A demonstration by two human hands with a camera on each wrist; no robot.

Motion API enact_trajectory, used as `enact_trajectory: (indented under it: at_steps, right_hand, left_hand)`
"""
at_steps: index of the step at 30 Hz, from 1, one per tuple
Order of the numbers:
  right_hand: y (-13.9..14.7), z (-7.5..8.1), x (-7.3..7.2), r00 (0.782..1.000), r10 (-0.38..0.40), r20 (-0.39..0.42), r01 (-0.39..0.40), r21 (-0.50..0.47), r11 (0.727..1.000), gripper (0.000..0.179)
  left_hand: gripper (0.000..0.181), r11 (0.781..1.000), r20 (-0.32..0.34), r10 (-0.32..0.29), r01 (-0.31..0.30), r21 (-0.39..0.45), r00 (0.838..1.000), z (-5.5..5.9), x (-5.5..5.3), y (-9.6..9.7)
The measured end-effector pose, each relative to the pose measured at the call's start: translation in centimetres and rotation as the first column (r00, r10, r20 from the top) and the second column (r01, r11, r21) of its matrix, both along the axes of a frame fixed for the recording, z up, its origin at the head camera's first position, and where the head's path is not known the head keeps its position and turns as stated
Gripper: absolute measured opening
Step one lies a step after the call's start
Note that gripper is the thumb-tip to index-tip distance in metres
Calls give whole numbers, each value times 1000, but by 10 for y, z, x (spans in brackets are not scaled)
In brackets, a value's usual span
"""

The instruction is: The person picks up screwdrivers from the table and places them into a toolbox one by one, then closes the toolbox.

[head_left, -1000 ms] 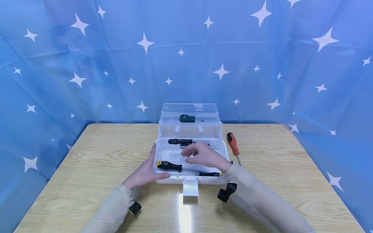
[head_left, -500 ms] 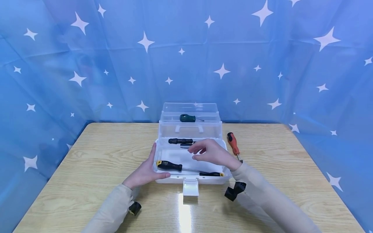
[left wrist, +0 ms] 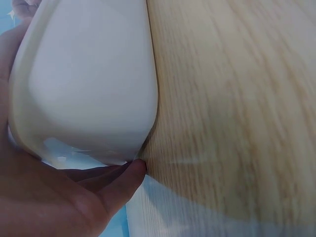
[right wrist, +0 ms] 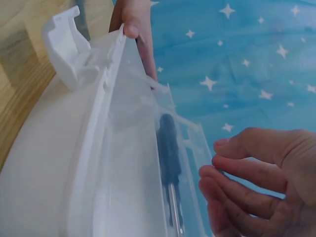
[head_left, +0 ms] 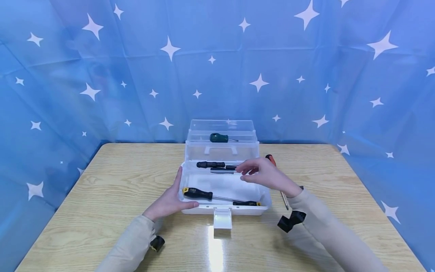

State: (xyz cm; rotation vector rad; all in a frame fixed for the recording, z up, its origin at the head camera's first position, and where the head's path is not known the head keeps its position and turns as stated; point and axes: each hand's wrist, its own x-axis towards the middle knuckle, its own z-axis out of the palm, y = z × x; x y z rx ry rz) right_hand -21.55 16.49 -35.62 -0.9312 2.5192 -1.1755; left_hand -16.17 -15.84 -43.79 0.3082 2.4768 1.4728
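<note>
An opened white toolbox (head_left: 200,211) with a clear lid sits on the wooden table. My left hand (head_left: 169,202) grips its left front corner, thumb on the front rim and fingers along the side. Over the toolbox's right back part hovers my right hand (head_left: 263,173), fingers loosely bent, nothing held. Just beneath and left of those fingers lie several black screwdrivers (head_left: 210,164), partly covered by the hand. Along the front inside are a black-and-yellow screwdriver (head_left: 198,193) and another black-and-yellow handle (head_left: 246,203) pointing the other way.
A green-handled screwdriver (head_left: 218,138) rests in the raised lid section. To the toolbox's right, a red-and-black screwdriver (head_left: 271,159) lies on the table (head_left: 102,196), partly hidden by my right arm. The front latch (head_left: 222,219) hangs open. A starry blue curtain (head_left: 217,83) stands behind.
My right hand has moved right across the toolbox, uncovering more of the black screwdrivers and covering part of the red one. My left hand has stayed put.
</note>
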Motion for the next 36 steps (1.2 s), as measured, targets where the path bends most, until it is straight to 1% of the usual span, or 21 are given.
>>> enact_trajectory:
  at_steps: [6, 9, 13, 15, 18, 22, 30, 36]
  right_hand:
    - [15, 2, -2, 999, -49, 1, 49, 16, 999, 23]
    - [23, 5, -2, 998, -66, -21, 66, 26, 997, 23]
    - [34, 8, -3, 995, -89, -40, 90, 36, 995, 23]
    - [38, 9, -3, 994, -102, -36, 104, 42, 994, 23]
    - [45, 10, -5, 992, -125, -4, 125, 40, 991, 24]
    - [54, 8, -7, 987, -161, 24, 160, 39, 986, 24]
    - [64, 4, -10, 979, -205, -11, 205, 70, 976, 26]
    - [73, -5, -15, 977, -208, -37, 210, 54, 976, 24]
  left_hand:
    - [128, 1000, 6, 4, -4, -16, 1000, 0, 0, 0]
    - [128, 1000, 7, 5, -5, -23, 1000, 1, 0, 0]
    - [128, 1000, 7, 5, -5, -13, 1000, 1, 0, 0]
    - [128, 1000, 9, 5, -5, -2, 1000, 1, -1, 0]
    - [128, 1000, 8, 5, -5, 10, 1000, 1, -1, 0]
    - [127, 1000, 4, 4, -4, 16, 1000, 0, -1, 0]
    - [127, 1000, -1, 0, 0, 29, 1000, -1, -1, 0]
    - [127, 999, -2, -6, 6, 40, 1000, -1, -1, 0]
